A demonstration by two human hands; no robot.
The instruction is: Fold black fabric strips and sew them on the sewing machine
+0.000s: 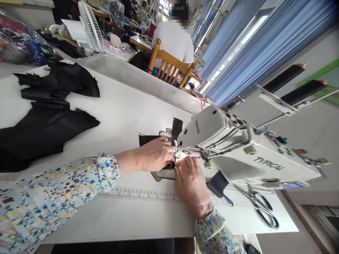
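Observation:
At the needle of a white sewing machine (pixel 267 162), both hands work on a small piece of black fabric (pixel 148 140). My left hand (pixel 155 154) lies over the fabric, its fingers curled and pressed onto it just left of the presser foot (pixel 176 154). Close against the front of the needle area, my right hand (pixel 193 185) has bent fingers pinching the fabric's near edge. A black strip (pixel 177 127) sticks out beyond the left hand. The fingers and the machine head hide most of the cloth under the needle.
Larger black fabric pieces (pixel 50 128) lie at the left of the white table (pixel 119 120). Scissors (pixel 261 208) and a black scrap (pixel 219 183) sit to the right. A printed ruler (pixel 143 195) runs along the front. Beyond are a fan (pixel 91 26) and a seated person (pixel 173 42).

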